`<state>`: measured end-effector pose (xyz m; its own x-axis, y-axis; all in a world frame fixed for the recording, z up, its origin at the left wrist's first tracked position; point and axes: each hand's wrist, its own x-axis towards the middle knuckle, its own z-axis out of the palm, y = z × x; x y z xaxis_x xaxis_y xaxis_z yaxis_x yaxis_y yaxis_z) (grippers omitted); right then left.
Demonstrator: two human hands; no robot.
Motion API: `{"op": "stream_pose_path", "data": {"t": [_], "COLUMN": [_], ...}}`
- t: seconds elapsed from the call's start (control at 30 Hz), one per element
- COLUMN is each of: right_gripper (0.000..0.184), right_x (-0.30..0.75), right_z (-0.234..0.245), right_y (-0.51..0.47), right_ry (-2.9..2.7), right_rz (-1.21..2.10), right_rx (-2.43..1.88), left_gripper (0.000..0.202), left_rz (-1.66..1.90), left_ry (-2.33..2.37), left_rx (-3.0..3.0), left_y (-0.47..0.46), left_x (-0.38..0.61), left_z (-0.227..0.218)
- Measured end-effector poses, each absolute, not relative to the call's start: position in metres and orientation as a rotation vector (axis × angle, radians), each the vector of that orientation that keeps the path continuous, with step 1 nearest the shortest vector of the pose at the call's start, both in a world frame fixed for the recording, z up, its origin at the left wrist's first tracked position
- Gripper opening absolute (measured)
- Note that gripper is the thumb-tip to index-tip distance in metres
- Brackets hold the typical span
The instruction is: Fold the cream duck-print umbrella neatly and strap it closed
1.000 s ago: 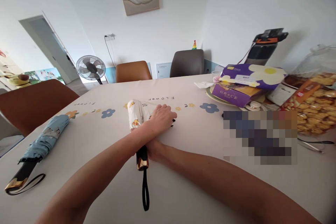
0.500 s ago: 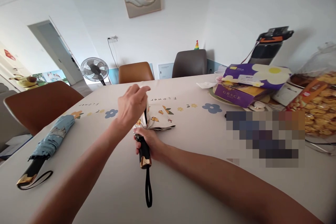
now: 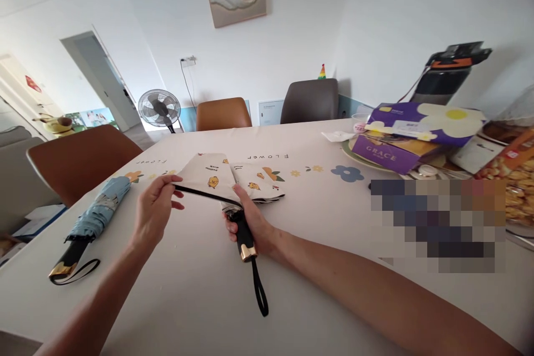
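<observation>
White umbrella (image 3: 208, 169) mid-surface (image 3: 192, 295), handle (image 3: 245, 238) toward 5 o'clock. Right hand (image 3: 259, 223) grips handle top, thumb on fabric; left hand (image 3: 154, 208) pinches one panel's black hem (image 3: 204, 193), stretched to 10 o'clock. Progress, my read: partway; canopy collapsed, panels loose, wrapping not done. Blue umbrella (image 3: 100, 208), 9 o'clock, looks furled.

Handle (image 3: 245, 238) in right hand (image 3: 256, 222) was black, gold-ended. Canopy (image 3: 208, 171) at left hand (image 3: 153, 208) was cream, yellow-printed, black-edged. Umbrella (image 3: 99, 210) left of hands showed blue.
</observation>
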<state>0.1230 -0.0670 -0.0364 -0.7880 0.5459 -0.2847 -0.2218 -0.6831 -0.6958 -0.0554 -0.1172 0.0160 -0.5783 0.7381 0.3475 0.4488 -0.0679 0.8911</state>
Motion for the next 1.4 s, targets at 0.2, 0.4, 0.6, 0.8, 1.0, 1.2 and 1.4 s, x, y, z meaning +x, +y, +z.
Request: {"op": "stream_pose_path", "data": {"t": [0.2, 0.4, 0.6, 0.8, 1.0, 1.2, 1.4], "right_gripper": [0.050, 0.041, 0.036, 0.029, 0.029, 0.028, 0.025], "right_x": [0.123, 0.122, 0.122, 0.120, 0.118, 0.116, 0.118], "right_z": [-0.034, -0.034, -0.035, -0.038, -0.039, -0.037, -0.033], "right_y": [-0.065, -0.067, -0.058, -0.051, -0.057, -0.060, -0.063], "right_ry": [-0.914, -1.100, -1.238, -1.277, -1.448, -1.439, -1.477], "right_rz": [2.451, 2.242, 1.875, 1.714, 1.619, 1.620, 1.630], "right_rx": [-0.740, -0.842, -1.013, -1.238, -1.178, -1.248, -1.195], "left_gripper": [0.018, 0.017, 0.018, 0.023, 0.034, 0.022, 0.041], "left_rz": [1.898, 2.086, 1.978, 1.417, 1.605, 1.726, 1.272], "left_ry": [1.777, 1.907, 2.180, 2.041, 1.812, 2.020, 1.854], "left_rx": [1.160, 1.175, 1.411, 1.289, 0.997, 1.407, 1.907], "left_y": [-0.121, -0.128, -0.142, -0.133, -0.113, -0.080, -0.064], "left_x": [-0.052, -0.055, -0.062, -0.086, -0.091, -0.062, 0.003], "left_z": [0.006, 0.000, -0.004, -0.011, -0.013, -0.007, -0.013]}}
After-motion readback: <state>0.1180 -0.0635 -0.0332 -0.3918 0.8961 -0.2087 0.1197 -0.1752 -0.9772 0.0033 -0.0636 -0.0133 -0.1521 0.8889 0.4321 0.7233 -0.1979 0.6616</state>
